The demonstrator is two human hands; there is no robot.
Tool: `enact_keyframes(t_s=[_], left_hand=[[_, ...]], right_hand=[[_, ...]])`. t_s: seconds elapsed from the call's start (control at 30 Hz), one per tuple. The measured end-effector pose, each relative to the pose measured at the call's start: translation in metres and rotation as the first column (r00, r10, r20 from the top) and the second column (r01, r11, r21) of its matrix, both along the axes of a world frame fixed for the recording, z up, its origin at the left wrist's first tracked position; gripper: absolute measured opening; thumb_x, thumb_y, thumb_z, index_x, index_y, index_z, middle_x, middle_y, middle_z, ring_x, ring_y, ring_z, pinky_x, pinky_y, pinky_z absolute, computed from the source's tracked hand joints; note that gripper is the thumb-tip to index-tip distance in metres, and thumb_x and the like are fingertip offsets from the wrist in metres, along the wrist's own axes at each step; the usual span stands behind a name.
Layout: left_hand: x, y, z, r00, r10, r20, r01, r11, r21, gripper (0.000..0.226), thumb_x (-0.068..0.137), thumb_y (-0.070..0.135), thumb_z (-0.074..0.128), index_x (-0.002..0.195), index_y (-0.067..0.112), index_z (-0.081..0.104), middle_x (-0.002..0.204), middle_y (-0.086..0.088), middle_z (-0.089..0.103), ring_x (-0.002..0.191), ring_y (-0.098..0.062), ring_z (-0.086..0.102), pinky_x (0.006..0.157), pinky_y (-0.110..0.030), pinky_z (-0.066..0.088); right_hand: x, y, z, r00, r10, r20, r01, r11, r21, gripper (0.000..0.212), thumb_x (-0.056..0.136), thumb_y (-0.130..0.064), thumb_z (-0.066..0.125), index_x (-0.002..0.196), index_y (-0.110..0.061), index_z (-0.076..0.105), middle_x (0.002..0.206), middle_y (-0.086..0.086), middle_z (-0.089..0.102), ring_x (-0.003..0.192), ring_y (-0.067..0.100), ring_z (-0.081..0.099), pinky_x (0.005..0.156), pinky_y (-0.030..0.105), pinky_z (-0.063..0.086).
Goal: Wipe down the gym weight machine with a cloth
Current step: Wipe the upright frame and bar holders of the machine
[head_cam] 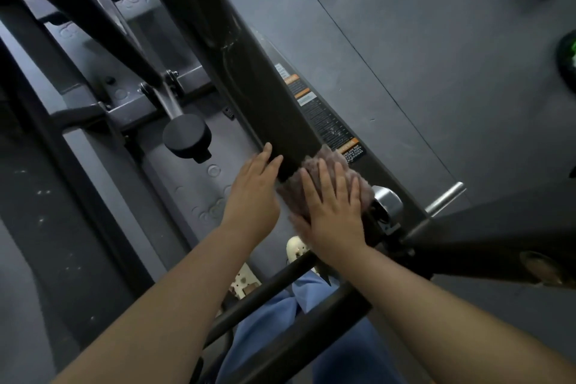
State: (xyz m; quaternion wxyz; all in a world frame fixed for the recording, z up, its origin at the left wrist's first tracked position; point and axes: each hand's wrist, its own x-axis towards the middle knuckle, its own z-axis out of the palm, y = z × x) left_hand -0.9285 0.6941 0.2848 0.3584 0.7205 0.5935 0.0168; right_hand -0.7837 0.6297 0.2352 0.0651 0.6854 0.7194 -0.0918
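1. The right hand (332,212) lies flat on the cloth (327,178), fingers straight and spread, pressing it against the dark upright post (274,97) of the machine; its grip is spread, not pinching

2. The cloth sits on the lower part of the post, just beside the warning label (324,115) and just above a chrome fitting (386,199)

3. The left hand (252,187) rests with straight fingers against the left edge of the post, touching it beside the cloth; its grip is also spread and holds nothing, and it seems to steady the person

4. The wiping is judged to be in hand and partway: the cloth is on one face of one post only

5. Whether the post above the cloth is already wiped cannot be told; it looks dull, with faint scratches near the top

6. Apparently left to do: the label panel, the chrome fitting, the round black knob (185,135), the crossbars (280,284) near the person's legs and the frame at left (93,25)

7. No streaks or wet marks show which parts are finished
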Motion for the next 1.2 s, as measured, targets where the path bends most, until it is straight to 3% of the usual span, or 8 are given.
enact_keyframes(t_s=[0.2, 0.33, 0.53, 0.67, 0.77, 0.9, 1.1, 1.2], left_hand=[[-0.007, 0.003, -0.002, 0.999, 0.011, 0.034, -0.011, 1.0, -0.004, 0.061, 0.092, -0.003, 0.04, 0.148, 0.019, 0.029, 0.158, 0.005, 0.011, 0.143, -0.016, 0.014, 0.115, -0.029, 0.015], [-0.012, 0.003, -0.006, 0.998, -0.02, 0.059, 0.02, 1.0, 0.001, 0.064, 0.091, -0.004, 0.041, 0.148, 0.021, 0.026, 0.159, 0.006, 0.008, 0.143, -0.016, 0.015, 0.113, -0.027, 0.018], [-0.014, 0.003, -0.011, 0.995, -0.004, 0.096, 0.004, 1.0, -0.004, 0.069, 0.088, -0.008, 0.043, 0.148, 0.023, 0.027, 0.158, 0.009, 0.008, 0.143, -0.015, 0.013, 0.115, -0.032, 0.018], [-0.016, 0.003, -0.014, 0.992, 0.029, 0.126, -0.031, 0.999, 0.011, 0.069, 0.088, -0.009, 0.042, 0.147, 0.024, 0.028, 0.157, 0.011, 0.012, 0.141, -0.012, 0.015, 0.11, -0.021, 0.012], [-0.02, 0.005, -0.017, 0.984, 0.083, 0.155, -0.089, 0.995, 0.035, 0.071, 0.085, -0.012, 0.043, 0.146, 0.022, 0.031, 0.155, 0.009, 0.021, 0.14, -0.012, 0.021, 0.106, -0.016, 0.011], [-0.03, 0.006, -0.018, 0.962, 0.211, 0.175, -0.223, 0.973, 0.055, 0.066, 0.087, -0.01, 0.044, 0.146, 0.017, 0.033, 0.154, 0.002, 0.026, 0.141, -0.015, 0.024, 0.108, -0.015, 0.011], [-0.047, 0.002, -0.023, 0.936, 0.299, 0.184, -0.306, 0.952, 0.011, 0.065, 0.087, -0.012, 0.041, 0.146, 0.016, 0.031, 0.155, 0.002, 0.024, 0.142, -0.012, 0.02, 0.107, -0.012, 0.008], [-0.049, -0.005, -0.027, 0.926, 0.33, 0.186, -0.331, 0.943, -0.022, 0.067, 0.087, -0.013, 0.04, 0.146, 0.018, 0.03, 0.155, 0.002, 0.022, 0.142, -0.013, 0.022, 0.109, -0.015, 0.012]], right_hand=[[-0.002, -0.024, 0.003, 1.0, 0.013, 0.015, -0.013, 1.0, 0.006, 0.081, 0.084, -0.051, 0.049, 0.151, -0.02, 0.015, 0.155, 0.015, 0.021, 0.143, 0.038, 0.014, 0.111, 0.06, 0.009], [0.019, -0.085, 0.008, 0.997, -0.079, 0.021, 0.081, 0.994, -0.067, 0.071, 0.094, -0.063, 0.015, 0.149, -0.019, 0.023, 0.152, 0.018, 0.025, 0.139, 0.041, 0.019, 0.113, 0.056, 0.009], [0.017, -0.074, 0.008, 0.991, -0.126, 0.048, 0.132, 0.981, -0.144, 0.073, 0.092, -0.066, 0.01, 0.147, -0.02, 0.025, 0.15, 0.02, 0.022, 0.138, 0.043, 0.015, 0.108, 0.062, 0.011], [-0.001, -0.025, 0.007, 0.997, -0.048, 0.061, 0.055, 0.992, -0.116, 0.075, 0.088, -0.063, 0.035, 0.147, -0.02, 0.024, 0.151, 0.02, 0.02, 0.138, 0.043, 0.016, 0.107, 0.066, 0.012], [-0.025, 0.025, 0.008, 0.999, -0.003, 0.042, 0.006, 0.998, -0.062, 0.089, 0.083, -0.049, 0.058, 0.15, -0.022, 0.007, 0.157, 0.016, 0.011, 0.142, 0.041, 0.008, 0.107, 0.065, 0.005], [-0.049, 0.074, 0.012, 0.996, 0.079, 0.043, -0.073, 0.989, -0.127, 0.093, 0.095, -0.045, 0.044, 0.136, -0.027, -0.038, 0.155, 0.009, -0.028, 0.142, 0.035, -0.023, 0.112, 0.062, -0.007], [-0.046, 0.062, 0.017, 0.996, 0.088, 0.01, -0.085, 0.985, -0.149, 0.101, 0.088, -0.039, 0.058, 0.144, -0.032, -0.026, 0.154, 0.007, -0.028, 0.142, 0.035, -0.022, 0.109, 0.061, -0.01], [-0.032, 0.013, 0.013, 0.993, 0.097, 0.069, -0.088, 0.99, -0.114, 0.117, 0.063, -0.032, 0.08, 0.15, -0.029, 0.002, 0.157, 0.011, 0.0, 0.142, 0.039, 0.003, 0.107, 0.066, 0.007]])
